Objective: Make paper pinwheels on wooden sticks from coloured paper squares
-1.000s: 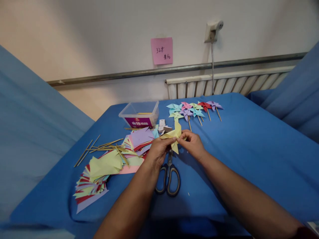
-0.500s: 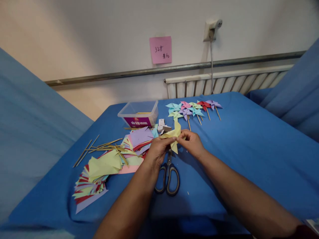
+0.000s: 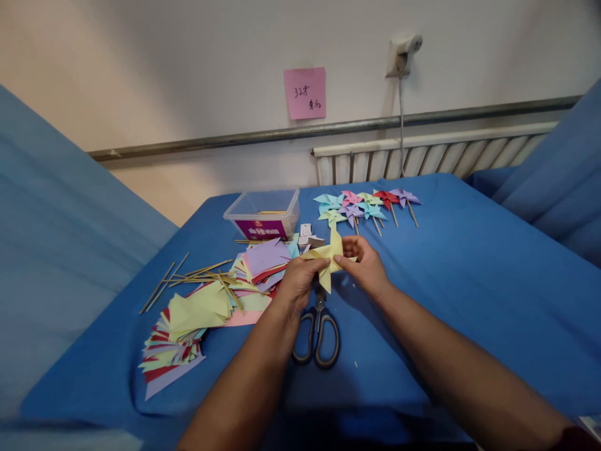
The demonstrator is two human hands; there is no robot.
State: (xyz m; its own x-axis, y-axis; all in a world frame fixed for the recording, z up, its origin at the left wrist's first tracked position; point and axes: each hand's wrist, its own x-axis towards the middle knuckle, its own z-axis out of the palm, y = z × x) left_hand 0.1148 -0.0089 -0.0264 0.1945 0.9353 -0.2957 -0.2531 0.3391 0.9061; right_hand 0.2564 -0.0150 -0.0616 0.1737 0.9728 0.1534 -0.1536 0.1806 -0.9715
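Note:
Between my two hands is a yellow paper pinwheel (image 3: 335,245), its blades folded in toward the middle. My left hand (image 3: 300,275) grips it from the left, thumb on top near the centre. From the right, my right hand (image 3: 364,262) holds it too, with the thumb pressed by the centre and the fingers curled behind. No stick shows on this pinwheel; its back is hidden. Just below the hands lies a pair of scissors (image 3: 320,332) with dark handles, its blades pointing away from me.
Left of my hands are stacks of coloured paper (image 3: 200,310) with thin sticks (image 3: 206,274) on them. Behind stand a clear plastic box (image 3: 263,213) and small white boxes (image 3: 306,230). Several pinwheels on sticks (image 3: 370,207) lie at the back of the blue-covered table (image 3: 469,282).
The yellow pinwheel has turned slightly in my hands. My right fingers have lifted and spread a little behind it, while the left hand keeps its hold.

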